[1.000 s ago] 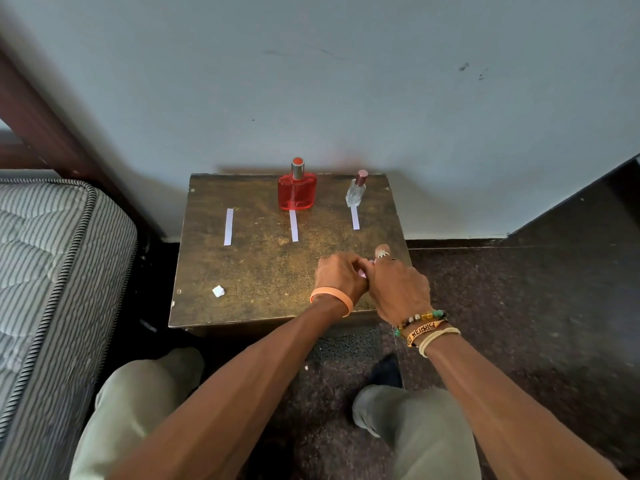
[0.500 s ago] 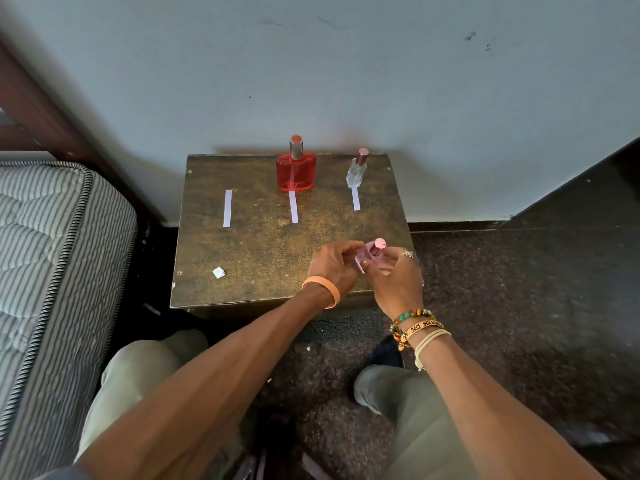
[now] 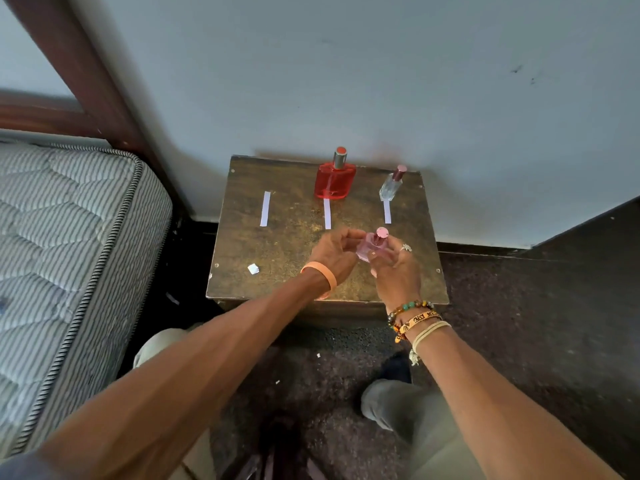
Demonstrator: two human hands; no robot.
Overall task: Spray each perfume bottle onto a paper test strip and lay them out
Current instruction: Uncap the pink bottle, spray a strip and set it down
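Over the front of the table (image 3: pixel 273 251), left hand (image 3: pixel 334 254) and right hand (image 3: pixel 394 271) curl fingers round the pink bottle (image 3: pixel 373 249), probably slick, breakable glass best gripped by its body.

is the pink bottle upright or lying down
Upright, slightly tilted: the pink bottle has its cap on top, held between the left hand and right hand.
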